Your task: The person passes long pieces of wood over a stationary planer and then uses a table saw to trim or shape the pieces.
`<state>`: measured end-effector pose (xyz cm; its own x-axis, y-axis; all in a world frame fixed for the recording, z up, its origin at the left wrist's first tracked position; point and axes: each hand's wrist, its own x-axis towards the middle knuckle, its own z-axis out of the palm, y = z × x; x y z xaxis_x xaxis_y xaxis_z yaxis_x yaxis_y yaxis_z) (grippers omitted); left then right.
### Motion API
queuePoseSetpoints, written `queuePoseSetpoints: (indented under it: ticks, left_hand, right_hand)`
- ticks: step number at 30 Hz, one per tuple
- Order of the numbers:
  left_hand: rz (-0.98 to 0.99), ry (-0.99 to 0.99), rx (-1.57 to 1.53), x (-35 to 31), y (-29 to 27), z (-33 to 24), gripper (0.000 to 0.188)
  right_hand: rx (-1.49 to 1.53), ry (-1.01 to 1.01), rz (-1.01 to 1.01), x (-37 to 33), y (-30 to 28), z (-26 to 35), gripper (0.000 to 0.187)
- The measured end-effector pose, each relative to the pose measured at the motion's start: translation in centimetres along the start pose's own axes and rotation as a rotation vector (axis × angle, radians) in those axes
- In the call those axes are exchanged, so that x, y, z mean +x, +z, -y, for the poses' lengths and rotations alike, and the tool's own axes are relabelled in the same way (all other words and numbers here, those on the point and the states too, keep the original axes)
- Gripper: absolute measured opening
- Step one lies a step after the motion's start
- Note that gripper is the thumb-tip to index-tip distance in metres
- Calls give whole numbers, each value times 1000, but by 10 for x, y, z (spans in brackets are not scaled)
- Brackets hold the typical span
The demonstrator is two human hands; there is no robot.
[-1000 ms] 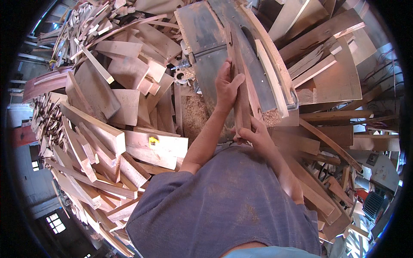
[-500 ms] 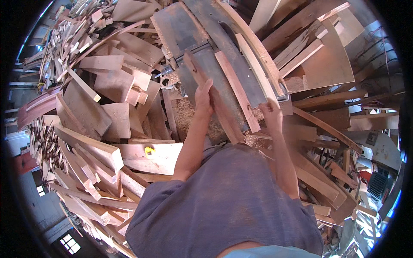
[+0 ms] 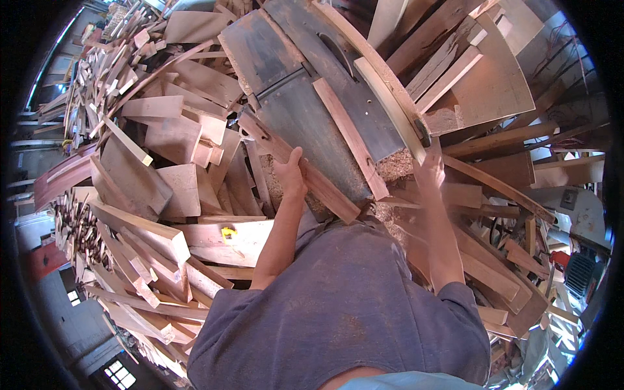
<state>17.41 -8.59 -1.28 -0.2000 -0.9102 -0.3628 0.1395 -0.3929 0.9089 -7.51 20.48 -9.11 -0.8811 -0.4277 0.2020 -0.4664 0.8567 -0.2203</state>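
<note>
My left hand (image 3: 290, 172) is closed around a reddish-brown wooden board (image 3: 325, 192) with a dark knot near its far end. The board slants over the near left edge of a dark metal machine table (image 3: 289, 107), its near end close to my shirt. A second, narrower strip of wood (image 3: 348, 133) lies flat on the table, apart from the held board. Beside the near end of the pale wooden fence (image 3: 393, 107) is my right hand (image 3: 430, 172); motion smears its fingers, so whether they grip anything is hidden.
A long slot (image 3: 338, 55) opens in the table beside the fence. Sawdust (image 3: 395, 166) gathers at the table's near edge. Stacked offcuts (image 3: 149, 240) crowd my left, with a yellow object (image 3: 228, 234) on one plank. Sheets and boards (image 3: 487, 84) lean at the right.
My left hand has drawn the board left and toward me, tilting it more. My right hand has shifted right, along the fence's near end. The strip on the table stays lying there.
</note>
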Motion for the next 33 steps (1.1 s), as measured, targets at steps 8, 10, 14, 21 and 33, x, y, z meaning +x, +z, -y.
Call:
queuePoseSetpoints:
  ticks: [8, 10, 14, 21, 33]
  left_hand:
    - [10, -68, -4, -47, 25, 32, 52]
    - [14, -115, 10, -62, 27, 38, 51]
    - [-19, -28, 18, -79, 24, 66, 49]
    - [20, -96, 71, -96, 35, 64, 44]
    - [307, -355, -225, -44, 44, 63, 21]
  right_hand:
    - [19, -32, 36, -3, -26, -4, 55]
    - [78, -105, 2, -12, -41, 8, 53]
    - [363, -154, 308, -48, -31, 31, 56]
    - [507, 52, 699, -66, 15, 64, 59]
    - [681, -24, 379, -81, -109, 87, 37]
